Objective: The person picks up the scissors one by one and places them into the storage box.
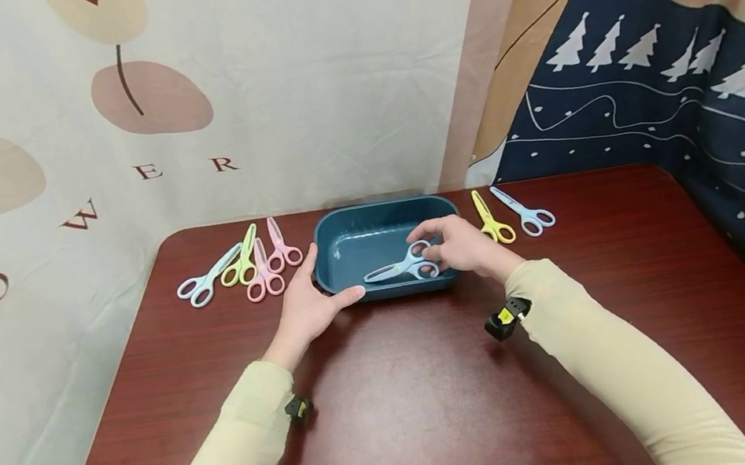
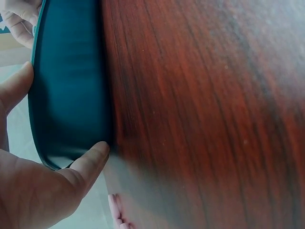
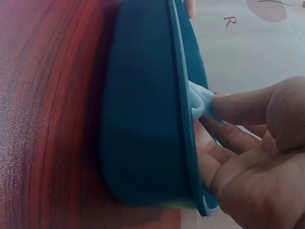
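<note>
A dark teal rectangular bin [image 1: 388,291] stands at the back middle of the table. My left hand [image 1: 304,306] is spread against its left front corner, thumb at the front rim and straight fingers along the left end; the left wrist view shows the hand [image 2: 43,186] touching the bin wall [image 2: 71,90]. Inside the bin, my right hand [image 1: 460,245] pinches light blue scissors [image 1: 395,267] by the handles, blades pointing left. In the right wrist view, the thumb of that hand [image 3: 257,148] presses a blue handle loop [image 3: 198,102]; the rim hides the rest.
Left of the bin lie blue scissors [image 1: 202,290], green scissors [image 1: 243,265] and two pink scissors [image 1: 265,279]. To its right are yellow scissors [image 1: 497,229] and another blue pair [image 1: 531,218]. A printed cloth [image 1: 327,112] hangs behind the brown table [image 1: 399,419].
</note>
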A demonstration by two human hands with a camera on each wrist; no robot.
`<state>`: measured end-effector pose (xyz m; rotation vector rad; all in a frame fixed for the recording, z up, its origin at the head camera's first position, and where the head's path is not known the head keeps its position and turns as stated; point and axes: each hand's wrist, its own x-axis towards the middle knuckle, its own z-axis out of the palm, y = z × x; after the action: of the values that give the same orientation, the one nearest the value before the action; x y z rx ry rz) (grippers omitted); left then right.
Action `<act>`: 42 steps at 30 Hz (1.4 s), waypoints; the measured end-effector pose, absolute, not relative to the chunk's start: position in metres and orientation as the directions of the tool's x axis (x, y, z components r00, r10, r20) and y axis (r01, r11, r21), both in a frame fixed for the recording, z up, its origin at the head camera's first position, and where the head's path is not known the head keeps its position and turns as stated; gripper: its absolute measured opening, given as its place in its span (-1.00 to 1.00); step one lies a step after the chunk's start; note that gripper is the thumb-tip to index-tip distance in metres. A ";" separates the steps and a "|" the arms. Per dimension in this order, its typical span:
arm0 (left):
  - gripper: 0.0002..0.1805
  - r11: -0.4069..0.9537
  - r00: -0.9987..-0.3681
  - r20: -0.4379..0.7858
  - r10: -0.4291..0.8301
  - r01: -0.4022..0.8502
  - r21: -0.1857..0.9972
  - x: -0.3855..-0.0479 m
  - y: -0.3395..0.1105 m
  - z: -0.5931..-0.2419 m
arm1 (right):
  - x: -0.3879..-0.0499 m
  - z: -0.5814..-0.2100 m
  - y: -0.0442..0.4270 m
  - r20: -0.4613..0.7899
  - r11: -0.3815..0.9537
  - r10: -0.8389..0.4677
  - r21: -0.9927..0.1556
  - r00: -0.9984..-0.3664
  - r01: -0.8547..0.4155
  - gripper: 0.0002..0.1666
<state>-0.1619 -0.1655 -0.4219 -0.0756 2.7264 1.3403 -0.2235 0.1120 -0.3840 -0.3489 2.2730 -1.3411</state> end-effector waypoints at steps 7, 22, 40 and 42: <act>0.25 0.606 -0.995 -0.097 0.004 -0.075 0.792 -0.163 -0.166 -0.422 | -0.223 -0.385 0.107 -0.291 0.503 -0.439 -0.863 -0.850 0.036 -0.57; 0.25 0.602 -0.996 -0.087 0.008 -0.065 0.796 -0.163 -0.165 -0.423 | -0.224 -0.383 0.087 -0.264 0.634 -0.461 -0.766 -0.847 -0.106 -0.58; 0.26 0.597 -0.996 -0.089 0.005 -0.068 0.799 -0.163 -0.166 -0.424 | -0.227 -0.376 0.068 -0.374 0.733 -0.471 -0.669 -0.799 -0.120 -0.51; 0.26 0.597 -0.996 -0.087 0.005 -0.066 0.799 -0.163 -0.166 -0.424 | -0.227 -0.376 0.067 -0.375 0.732 -0.474 -0.671 -0.796 -0.119 -0.52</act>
<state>-0.1633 -0.1663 -0.4238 -0.0523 2.7353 1.3741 -0.2272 0.0671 -0.3765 -0.4490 2.3957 -0.8777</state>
